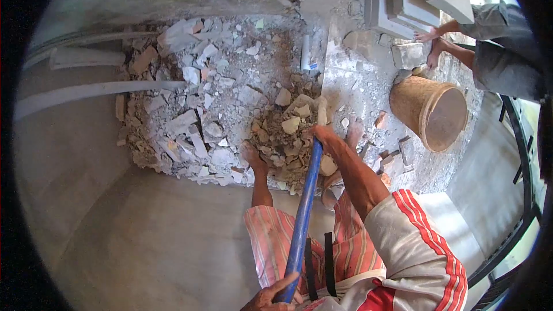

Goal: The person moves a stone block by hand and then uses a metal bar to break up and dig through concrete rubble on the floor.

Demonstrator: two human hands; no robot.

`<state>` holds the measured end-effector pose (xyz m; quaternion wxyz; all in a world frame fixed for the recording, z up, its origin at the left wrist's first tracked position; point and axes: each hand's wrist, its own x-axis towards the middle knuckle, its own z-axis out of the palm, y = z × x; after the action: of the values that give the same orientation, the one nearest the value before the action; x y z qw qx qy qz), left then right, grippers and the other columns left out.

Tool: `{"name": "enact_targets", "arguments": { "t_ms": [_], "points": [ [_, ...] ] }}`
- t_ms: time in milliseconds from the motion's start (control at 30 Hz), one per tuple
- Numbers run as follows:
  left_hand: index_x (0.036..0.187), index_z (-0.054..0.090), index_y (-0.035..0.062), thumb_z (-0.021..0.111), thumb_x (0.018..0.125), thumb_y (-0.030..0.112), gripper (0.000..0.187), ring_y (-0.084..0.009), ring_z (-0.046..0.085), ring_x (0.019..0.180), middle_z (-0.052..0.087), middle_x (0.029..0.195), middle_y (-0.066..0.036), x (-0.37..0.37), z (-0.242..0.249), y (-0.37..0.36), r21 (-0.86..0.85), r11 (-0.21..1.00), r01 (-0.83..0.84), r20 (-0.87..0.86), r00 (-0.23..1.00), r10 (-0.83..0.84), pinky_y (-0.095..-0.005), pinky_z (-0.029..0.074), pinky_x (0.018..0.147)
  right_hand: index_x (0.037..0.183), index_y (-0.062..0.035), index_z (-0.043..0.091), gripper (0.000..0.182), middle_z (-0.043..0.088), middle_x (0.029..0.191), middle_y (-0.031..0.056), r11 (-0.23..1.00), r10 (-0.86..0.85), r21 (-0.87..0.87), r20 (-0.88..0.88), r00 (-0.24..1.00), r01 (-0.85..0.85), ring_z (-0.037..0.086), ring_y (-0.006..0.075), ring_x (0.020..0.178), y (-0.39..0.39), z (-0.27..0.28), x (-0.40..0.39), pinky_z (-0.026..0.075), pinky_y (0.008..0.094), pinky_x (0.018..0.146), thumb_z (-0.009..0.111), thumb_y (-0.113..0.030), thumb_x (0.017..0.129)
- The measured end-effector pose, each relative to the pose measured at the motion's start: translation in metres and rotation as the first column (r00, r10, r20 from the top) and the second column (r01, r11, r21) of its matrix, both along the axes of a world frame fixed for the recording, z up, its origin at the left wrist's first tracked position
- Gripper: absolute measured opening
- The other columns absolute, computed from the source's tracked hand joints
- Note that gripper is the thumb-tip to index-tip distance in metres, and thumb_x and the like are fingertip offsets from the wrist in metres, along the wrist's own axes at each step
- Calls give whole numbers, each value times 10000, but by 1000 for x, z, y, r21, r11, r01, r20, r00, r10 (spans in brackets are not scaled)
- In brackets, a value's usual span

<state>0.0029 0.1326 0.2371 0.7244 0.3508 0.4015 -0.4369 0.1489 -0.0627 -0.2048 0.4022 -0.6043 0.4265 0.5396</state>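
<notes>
A long tool with a blue handle (pixel 306 196) slants up from the bottom of the head view into the rubble. Its far end is a pale, dusty piece; I cannot make out the kind of head. My right hand (pixel 325 134) is closed round the upper part of the handle. Lower down, my left hand (pixel 275 296) grips the handle near its bottom end, partly cut off by the frame. Just beyond the right hand lies a heap of broken stones and dirt (pixel 291 141), between my bare feet.
Broken rubble (pixel 201 98) spreads leftward, with pale pipes (pixel 98 88) over it. A dusty bucket (pixel 429 109) leans at right. Behind it stand slabs (pixel 397 0) beside another person in dark grey clothing (pixel 504 52). A short white pipe (pixel 306 52) lies farther back. Black metal railing (pixel 523 161) edges the right.
</notes>
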Motion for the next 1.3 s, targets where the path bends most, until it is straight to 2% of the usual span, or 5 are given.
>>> {"name": "enact_targets", "arguments": {
  "t_ms": [167,433,667,967,1300],
  "points": [
    [1236,490,28,672,694,221,603,-131,545,750,575,889,-50,-8,28,-3,-127,982,143,24,990,-141,-256,432,690,746,-48,588,99,520,642,40,974,48,209,194,980,-89,465,146,517,-25,14,-15,386,307,450,609,-138,709],
    [1096,587,36,684,607,348,588,-181,530,859,573,917,-87,34,75,-25,-31,949,315,196,932,-303,-326,407,779,761,-30,586,90,529,615,48,930,-351,88,-70,934,357,492,145,479,-46,67,-5,406,293,422,602,-114,733],
    [1023,633,34,718,628,449,580,-150,494,573,564,700,-81,54,122,-66,22,963,270,339,904,-261,-280,380,541,729,-25,531,101,462,565,29,791,-603,76,-72,795,607,467,148,448,-100,146,21,389,303,386,566,-112,769],
    [990,646,-7,582,693,673,744,-214,507,492,553,642,-73,170,184,-154,22,831,556,929,295,-223,-344,348,421,707,-54,506,92,431,556,22,528,-820,264,-86,565,807,416,145,410,-242,238,49,365,284,369,568,-88,764],
    [1069,613,4,600,719,617,707,-211,520,508,514,616,-45,224,222,-235,-96,558,824,987,152,-54,-358,390,444,785,-75,518,127,477,617,43,464,-879,294,266,395,835,460,161,475,-417,384,74,406,289,409,624,-92,717]
  ]
}}
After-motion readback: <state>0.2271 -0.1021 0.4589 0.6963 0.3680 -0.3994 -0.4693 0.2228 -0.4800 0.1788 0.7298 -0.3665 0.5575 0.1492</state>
